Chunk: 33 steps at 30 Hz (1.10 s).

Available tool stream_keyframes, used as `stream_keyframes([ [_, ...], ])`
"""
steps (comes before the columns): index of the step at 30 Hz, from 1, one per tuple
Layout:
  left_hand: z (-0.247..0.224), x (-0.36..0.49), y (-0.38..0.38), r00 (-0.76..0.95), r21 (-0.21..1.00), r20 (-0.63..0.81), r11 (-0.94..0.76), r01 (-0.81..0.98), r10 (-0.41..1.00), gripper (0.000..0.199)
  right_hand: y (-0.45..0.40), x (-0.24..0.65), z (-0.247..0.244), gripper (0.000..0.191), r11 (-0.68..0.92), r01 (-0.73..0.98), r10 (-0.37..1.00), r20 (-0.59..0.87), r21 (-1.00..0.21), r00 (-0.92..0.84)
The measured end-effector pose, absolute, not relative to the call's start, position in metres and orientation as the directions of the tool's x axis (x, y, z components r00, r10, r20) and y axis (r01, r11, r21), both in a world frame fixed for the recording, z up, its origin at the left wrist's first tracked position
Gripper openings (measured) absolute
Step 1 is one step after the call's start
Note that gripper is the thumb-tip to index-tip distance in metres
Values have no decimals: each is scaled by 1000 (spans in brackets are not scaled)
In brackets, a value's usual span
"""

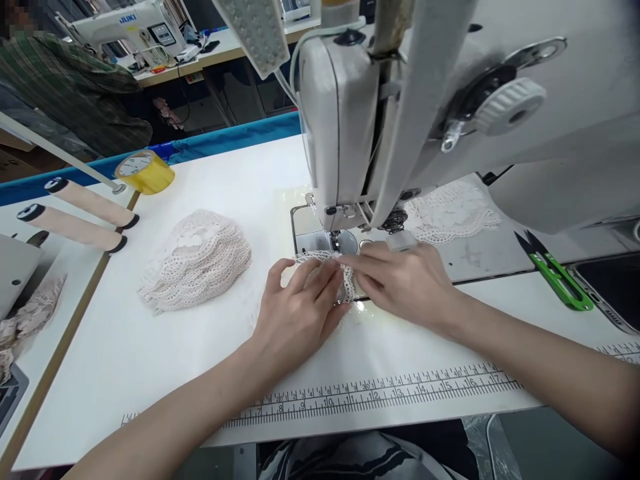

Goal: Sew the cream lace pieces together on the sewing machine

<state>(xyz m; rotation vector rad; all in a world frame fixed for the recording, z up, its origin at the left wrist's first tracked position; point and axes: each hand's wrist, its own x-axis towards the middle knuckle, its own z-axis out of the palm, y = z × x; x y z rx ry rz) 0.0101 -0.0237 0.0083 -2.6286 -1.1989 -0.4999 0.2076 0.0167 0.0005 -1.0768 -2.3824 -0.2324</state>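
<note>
A piece of pale lace lies at the needle plate of the sewing machine, just in front of the presser foot. My left hand grips the lace from the left, its fingers bent and pressed down on it. From the right, my right hand pinches the lace's edge, fingertips nearly meeting those of the left. Much of the lace is hidden under my fingers. Left of the hands sits a heap of pale lace pieces. Behind my right hand, more lace lies on the machine bed.
Green thread snips and a dark phone lie at the right. Yellow tape and two thread cones stand at the left. A printed ruler runs along the front edge. A person is beyond the table, near another sewing machine.
</note>
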Motion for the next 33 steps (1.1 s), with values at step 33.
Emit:
stream_keyframes([
  [33,4,13,-16,589,-46,406,-628,777,699,34,12,206,-1,27,608,756,595,492,240,-635],
])
